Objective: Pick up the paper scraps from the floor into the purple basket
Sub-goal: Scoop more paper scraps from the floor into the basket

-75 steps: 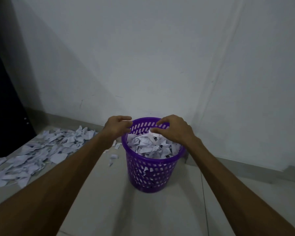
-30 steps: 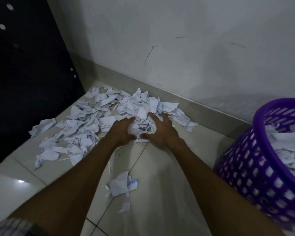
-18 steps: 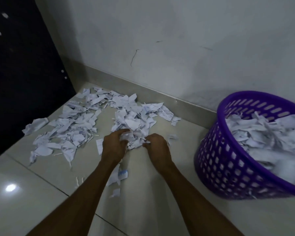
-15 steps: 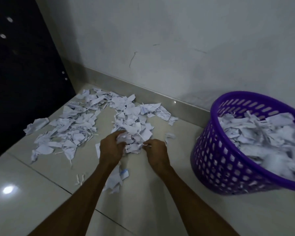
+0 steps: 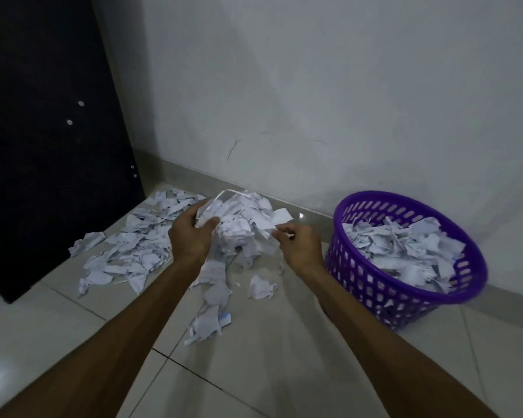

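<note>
Between my two hands hangs a bunch of white paper scraps [image 5: 242,227], lifted above the floor. My left hand [image 5: 191,236] grips its left side with curled fingers, and my right hand [image 5: 296,245] pinches its right side. The purple basket [image 5: 375,285] stands on the floor to the right, tilted in view and heaped with scraps [image 5: 405,251]. A spread of loose scraps [image 5: 133,251] lies on the tiles at the left. Several more pieces [image 5: 212,312] are strewn below the bunch.
A white wall [image 5: 314,101] with a grey skirting runs behind the scraps and the basket. A dark panel [image 5: 43,131] stands at the left edge of the tiled floor [image 5: 254,372].
My hands gathered scraps on the floor and have raised the bunch off the tiles. A few pieces have dropped below it. The view has pulled back and up.
</note>
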